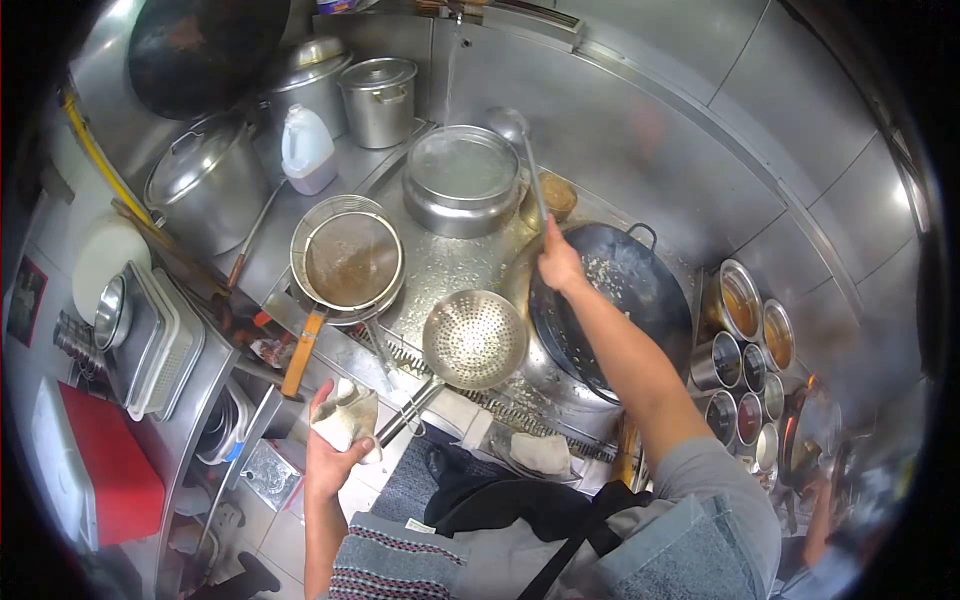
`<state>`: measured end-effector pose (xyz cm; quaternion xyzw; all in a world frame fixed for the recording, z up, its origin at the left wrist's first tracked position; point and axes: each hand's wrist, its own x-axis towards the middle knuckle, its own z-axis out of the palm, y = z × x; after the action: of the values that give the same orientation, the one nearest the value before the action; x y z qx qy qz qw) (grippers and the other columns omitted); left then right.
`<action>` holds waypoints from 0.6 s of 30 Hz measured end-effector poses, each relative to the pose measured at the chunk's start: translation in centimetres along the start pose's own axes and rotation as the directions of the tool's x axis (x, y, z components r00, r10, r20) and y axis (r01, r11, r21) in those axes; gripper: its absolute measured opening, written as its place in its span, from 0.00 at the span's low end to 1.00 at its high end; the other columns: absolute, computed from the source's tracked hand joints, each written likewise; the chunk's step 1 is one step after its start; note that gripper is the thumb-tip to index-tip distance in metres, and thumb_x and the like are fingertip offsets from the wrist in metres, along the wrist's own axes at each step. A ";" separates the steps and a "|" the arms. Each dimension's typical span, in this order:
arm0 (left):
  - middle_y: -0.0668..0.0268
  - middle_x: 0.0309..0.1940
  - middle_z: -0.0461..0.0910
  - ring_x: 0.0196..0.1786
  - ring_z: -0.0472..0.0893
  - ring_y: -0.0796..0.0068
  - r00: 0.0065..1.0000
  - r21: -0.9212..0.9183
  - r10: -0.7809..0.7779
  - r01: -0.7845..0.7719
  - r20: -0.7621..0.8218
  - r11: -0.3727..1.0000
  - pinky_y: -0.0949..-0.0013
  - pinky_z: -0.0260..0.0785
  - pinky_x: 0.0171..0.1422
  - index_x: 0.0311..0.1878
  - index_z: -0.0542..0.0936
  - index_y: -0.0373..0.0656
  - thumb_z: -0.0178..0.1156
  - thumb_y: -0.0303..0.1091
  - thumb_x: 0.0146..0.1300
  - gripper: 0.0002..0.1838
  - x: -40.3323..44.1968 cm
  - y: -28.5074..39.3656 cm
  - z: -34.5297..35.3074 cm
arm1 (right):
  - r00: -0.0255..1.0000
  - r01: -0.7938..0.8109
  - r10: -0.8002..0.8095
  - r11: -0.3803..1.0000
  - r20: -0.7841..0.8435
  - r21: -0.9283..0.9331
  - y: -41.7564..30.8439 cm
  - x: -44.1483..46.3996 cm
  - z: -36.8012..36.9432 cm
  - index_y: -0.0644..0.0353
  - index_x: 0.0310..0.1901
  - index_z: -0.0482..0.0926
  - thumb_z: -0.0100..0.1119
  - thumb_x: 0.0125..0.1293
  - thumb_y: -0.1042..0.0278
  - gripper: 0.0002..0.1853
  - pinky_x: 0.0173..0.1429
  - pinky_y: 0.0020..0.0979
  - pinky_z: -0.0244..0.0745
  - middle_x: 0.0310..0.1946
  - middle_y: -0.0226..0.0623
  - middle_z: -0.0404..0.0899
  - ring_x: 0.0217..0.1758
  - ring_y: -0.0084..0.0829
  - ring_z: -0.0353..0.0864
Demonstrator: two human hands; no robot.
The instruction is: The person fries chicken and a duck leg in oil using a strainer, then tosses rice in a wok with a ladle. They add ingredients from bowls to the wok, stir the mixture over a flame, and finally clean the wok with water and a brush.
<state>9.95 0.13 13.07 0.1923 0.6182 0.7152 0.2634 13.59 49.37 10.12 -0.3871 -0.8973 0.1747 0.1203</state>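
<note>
My right hand (pixel 560 262) is closed around the long handle of a steel ladle (pixel 508 124), whose bowl is by the rim of a water-filled pot (pixel 462 215). Beneath my right forearm sits a dark wok (pixel 655 300) with small pale bits inside. In my left hand (pixel 335 455) is a folded whitish cloth (pixel 345 417). A perforated strainer (pixel 475 338) lies in front of me, its handle reaching my left thumb; I cannot tell whether my fingers also grip that handle.
A mesh sieve (pixel 352 258) with a wooden handle rests over a vessel at left. Water runs from a faucet (pixel 458 18) behind the pot. Lidded stockpots (pixel 378 100) and a plastic jug (pixel 305 150) stand behind. Several seasoning containers (pixel 740 300) are at right; folded cloths (pixel 540 453) lie along the front edge.
</note>
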 end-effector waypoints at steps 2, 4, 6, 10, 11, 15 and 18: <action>0.58 0.59 0.72 0.61 0.73 0.64 1.000 0.003 -0.010 0.010 -0.009 1.000 0.64 0.66 0.65 0.74 0.53 0.42 0.72 0.21 0.43 0.54 -0.1 0.5 -1.3 | 0.998 -0.047 0.033 0.960 0.054 0.277 -4.9 0.9 1.6 0.56 0.69 0.61 0.50 0.58 0.75 0.33 0.34 0.39 0.78 0.34 0.53 0.80 0.35 0.42 0.83; 0.58 0.59 0.73 0.62 0.73 0.65 1.000 0.050 -0.012 0.012 0.002 0.999 0.64 0.66 0.66 0.74 0.53 0.42 0.72 0.21 0.43 0.54 -0.6 0.3 -2.4 | 0.940 -0.293 0.066 0.660 0.335 0.692 -7.1 5.9 4.3 0.60 0.54 0.67 0.50 0.58 0.75 0.20 0.28 0.33 0.74 0.28 0.47 0.76 0.30 0.36 0.79; 0.60 0.61 0.71 0.63 0.72 0.66 0.997 0.074 -0.078 0.080 -0.020 0.994 0.65 0.63 0.68 0.73 0.56 0.41 0.71 0.21 0.41 0.52 -1.4 -0.7 -3.1 | 0.807 -0.569 -0.064 0.183 0.587 0.802 -9.3 8.0 4.9 0.64 0.39 0.73 0.49 0.57 0.76 0.08 0.23 0.28 0.70 0.23 0.41 0.72 0.24 0.31 0.74; 0.60 0.59 0.73 0.61 0.73 0.68 0.990 0.037 -0.123 0.120 0.067 0.992 0.65 0.65 0.66 0.71 0.58 0.39 0.72 0.22 0.46 0.48 -2.6 -1.7 -3.2 | 0.772 -0.567 -0.337 -0.748 0.538 0.345 -12.5 6.0 2.2 0.62 0.23 0.65 0.51 0.54 0.78 0.06 0.24 0.23 0.68 0.22 0.33 0.65 0.22 0.25 0.69; 0.60 0.59 0.73 0.62 0.72 0.69 0.983 0.047 -0.144 0.140 0.110 0.989 0.66 0.64 0.67 0.70 0.60 0.37 0.73 0.23 0.46 0.47 -2.4 -1.6 -2.7 | 0.781 -0.568 -0.376 -0.760 0.498 0.317 -12.1 5.4 1.7 0.63 0.24 0.65 0.50 0.55 0.78 0.06 0.25 0.22 0.68 0.22 0.33 0.66 0.22 0.24 0.69; 0.59 0.59 0.73 0.62 0.71 0.69 0.925 0.221 -0.186 0.116 0.331 0.968 0.66 0.62 0.68 0.69 0.61 0.39 0.73 0.24 0.46 0.46 -0.5 -3.0 0.3 | 0.825 -0.535 -0.427 -0.801 0.372 0.268 -9.2 0.0 -4.0 0.70 0.33 0.64 0.48 0.62 0.79 0.04 0.27 0.21 0.68 0.23 0.31 0.65 0.22 0.20 0.69; 0.59 0.57 0.73 0.61 0.72 0.69 0.891 0.239 -0.134 0.030 0.434 0.971 0.65 0.62 0.67 0.67 0.63 0.39 0.72 0.24 0.47 0.42 0.7 -4.6 3.0 | 0.865 -0.493 -0.387 -0.774 0.319 0.399 -5.5 -4.8 -8.4 0.70 0.36 0.64 0.50 0.64 0.78 0.06 0.27 0.22 0.67 0.24 0.30 0.65 0.22 0.19 0.69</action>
<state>11.85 3.32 8.97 0.3536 0.6257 0.5651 0.4051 16.21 44.16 19.63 -0.0382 -0.0384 0.9855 0.1609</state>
